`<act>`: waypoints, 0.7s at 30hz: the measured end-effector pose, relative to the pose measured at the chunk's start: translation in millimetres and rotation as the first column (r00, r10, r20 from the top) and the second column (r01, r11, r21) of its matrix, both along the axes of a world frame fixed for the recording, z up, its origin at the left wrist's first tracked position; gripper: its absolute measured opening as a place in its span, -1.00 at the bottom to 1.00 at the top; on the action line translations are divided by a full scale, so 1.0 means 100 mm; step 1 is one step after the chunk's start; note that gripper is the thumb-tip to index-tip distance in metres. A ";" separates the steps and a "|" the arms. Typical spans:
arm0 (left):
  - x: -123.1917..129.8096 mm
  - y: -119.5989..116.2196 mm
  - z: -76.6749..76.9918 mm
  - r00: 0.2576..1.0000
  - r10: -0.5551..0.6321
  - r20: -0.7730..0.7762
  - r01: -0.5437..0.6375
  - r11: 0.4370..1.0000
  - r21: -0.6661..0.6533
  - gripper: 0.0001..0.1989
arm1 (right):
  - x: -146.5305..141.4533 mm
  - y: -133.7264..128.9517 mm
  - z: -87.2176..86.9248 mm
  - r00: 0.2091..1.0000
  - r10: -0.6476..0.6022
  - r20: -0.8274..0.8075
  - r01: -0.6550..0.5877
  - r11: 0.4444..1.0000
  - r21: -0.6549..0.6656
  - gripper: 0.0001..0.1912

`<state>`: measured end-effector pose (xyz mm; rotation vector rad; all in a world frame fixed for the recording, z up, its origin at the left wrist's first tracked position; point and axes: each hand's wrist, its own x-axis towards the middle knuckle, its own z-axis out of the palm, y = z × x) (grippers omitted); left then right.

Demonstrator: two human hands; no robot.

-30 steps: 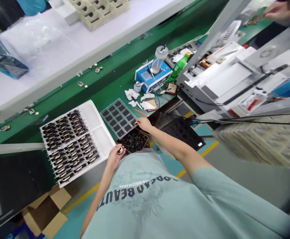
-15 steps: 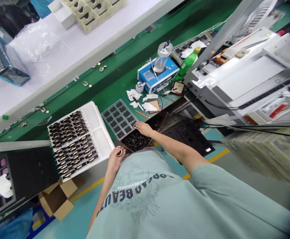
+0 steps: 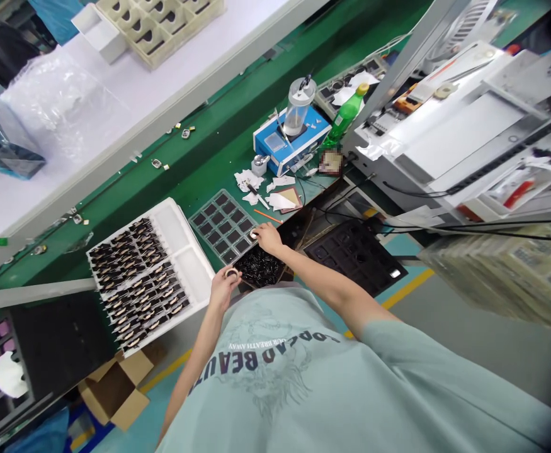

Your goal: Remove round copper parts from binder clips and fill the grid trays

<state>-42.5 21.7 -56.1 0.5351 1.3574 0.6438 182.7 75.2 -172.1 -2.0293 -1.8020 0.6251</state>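
Note:
My left hand [image 3: 223,290] grips a pale ring-shaped part [image 3: 232,272] between thumb and fingers, held up just left of a bin of small black parts [image 3: 262,267]. Over the right corner of a grey compartment tray [image 3: 208,242], my right hand [image 3: 269,239] pinches a small round light-coloured piece [image 3: 254,233]. Whether that piece touches the tray, I cannot tell. Dark square items fill the tray's compartments. To the left, a white foam tray [image 3: 174,229] carries rows of black parts with pale curved edges [image 3: 145,277].
Behind the grey tray lie crumpled white paper [image 3: 247,180], an orange stick [image 3: 268,216] and a small metal pot [image 3: 259,165]. A blue box [image 3: 284,148] bears a clear canister [image 3: 298,107]; a green bottle [image 3: 349,116] stands beside it. A black tray [image 3: 357,258] sits to the right.
My left hand has lifted the ring slightly towards the bin and turned it so its opening faces up more. The round piece in my right hand shows more plainly. The whole view has shifted a little.

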 end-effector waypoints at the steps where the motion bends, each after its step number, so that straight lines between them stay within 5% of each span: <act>1: 0.04 0.07 -0.01 1.000 -0.023 0.003 0.023 0.999 0.023 -0.64 | -0.05 -0.06 0.05 0.995 -0.069 -0.075 0.070 0.998 0.004 -0.69; 3: 0.15 0.22 -0.05 0.999 -0.046 0.012 0.045 0.998 0.049 -0.63 | -0.21 -0.24 0.15 0.925 -0.192 -0.328 0.202 0.979 -0.006 -0.69; 6: 0.33 0.38 -0.12 0.998 -0.030 0.056 0.028 0.998 0.048 -0.69 | -0.49 -0.50 0.30 0.665 -0.223 -0.713 0.245 0.967 -0.074 -0.67; 9: 0.46 0.42 -0.19 0.992 0.005 0.128 -0.010 0.999 0.038 -0.75 | -0.62 -0.61 0.43 0.506 -0.249 -0.826 0.249 0.959 -0.137 -0.67; 11: 0.48 0.40 -0.21 0.991 0.023 0.135 -0.028 0.999 0.036 -0.74 | -0.58 -0.61 0.53 0.573 -0.282 -0.770 0.286 0.949 -0.134 -0.66; 13: 0.46 0.39 -0.23 0.990 0.052 0.131 -0.056 0.998 0.029 -0.71 | -0.51 -0.59 0.64 0.752 -0.227 -0.619 0.253 0.966 -0.047 -0.60; 16: 0.42 0.38 -0.24 0.985 0.095 0.143 -0.096 0.995 0.004 -0.65 | -0.46 -0.58 0.79 0.968 0.053 -0.245 -0.034 0.996 0.081 -0.57; 18: 0.40 0.39 -0.25 0.991 0.063 0.118 -0.063 0.998 -0.003 -0.66 | -0.46 -0.57 0.85 0.977 0.210 -0.029 -0.208 0.977 0.051 -0.63; 21: 0.38 0.43 -0.27 0.996 0.006 0.088 -0.005 1.000 -0.014 -0.75 | -0.45 -0.46 0.83 0.940 0.314 0.136 -0.311 0.950 -0.039 -0.64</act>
